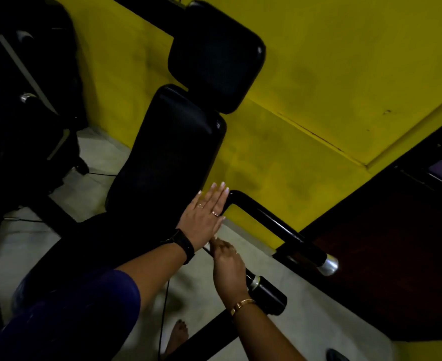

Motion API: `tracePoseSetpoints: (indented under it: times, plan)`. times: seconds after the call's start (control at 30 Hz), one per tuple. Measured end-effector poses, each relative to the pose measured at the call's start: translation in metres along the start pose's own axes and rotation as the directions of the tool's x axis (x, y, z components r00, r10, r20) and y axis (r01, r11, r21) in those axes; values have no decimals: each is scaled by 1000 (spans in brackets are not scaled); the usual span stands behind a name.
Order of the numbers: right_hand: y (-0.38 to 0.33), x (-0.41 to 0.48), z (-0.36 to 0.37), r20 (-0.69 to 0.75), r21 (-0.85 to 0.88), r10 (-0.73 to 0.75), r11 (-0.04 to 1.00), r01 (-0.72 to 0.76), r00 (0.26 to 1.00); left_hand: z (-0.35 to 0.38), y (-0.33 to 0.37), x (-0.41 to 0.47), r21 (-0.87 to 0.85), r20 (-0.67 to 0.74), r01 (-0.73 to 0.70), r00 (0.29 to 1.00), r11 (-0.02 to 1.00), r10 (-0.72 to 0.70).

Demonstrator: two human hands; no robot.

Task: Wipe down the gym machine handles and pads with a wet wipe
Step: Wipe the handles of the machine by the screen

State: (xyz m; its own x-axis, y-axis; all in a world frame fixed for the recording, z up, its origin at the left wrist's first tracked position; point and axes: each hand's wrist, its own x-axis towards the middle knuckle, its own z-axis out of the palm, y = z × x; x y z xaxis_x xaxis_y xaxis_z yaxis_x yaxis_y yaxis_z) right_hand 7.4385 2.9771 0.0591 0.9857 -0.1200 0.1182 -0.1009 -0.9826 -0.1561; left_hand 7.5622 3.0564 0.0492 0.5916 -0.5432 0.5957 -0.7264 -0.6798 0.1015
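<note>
A: Which step?
B: Handle wiping, I'd say; pads look next. L hand (204,217) is flat, fingers straight, at the lower edge of the back pad (167,157), tips by the bent handle (266,217).
A: R hand (227,267)?
B: It lies along the lower handle (269,293). Grip or not, can't tell.
A: Wipe?
B: Not visible, maybe under a hand. Next needs a pass along the bent handle to the chrome cap (329,265).

You're seeing a dim, murky view: the black pads (167,152) sink into shadow at left, the yellow wall (344,61) is patchily lit, glare sits on the handle cap (327,265), and lines bow near the edges.
</note>
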Motion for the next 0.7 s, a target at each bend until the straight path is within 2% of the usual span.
tracePoseSetpoints:
  times: [0.1, 0.37, 0.5, 0.57, 0.7]
  plan:
    - [22, -16, 1, -27, -166, -16, 986, 11, 1000, 2, 7, 1, 20, -32, 16, 999, 1000, -16]
    - [42, -53, -4, -48, -286, 108, 951, -117, 993, 6, 15, -5, 26, 43, 110, 993, 994, -111]
    - [36, -66, 4, -108, -218, 139, 963, -160, 984, -1, 16, -12, 89, 129, 81, 987, 993, -93]
    - [32, -69, 1, -115, -186, 169, 964, -188, 979, -4, 14, -13, 76, 128, 77, 988, 994, -87]
    - [29, -42, -33, -156, 90, 404, 915, -394, 902, -10, 14, -12, 86, 129, 56, 989, 995, -67]
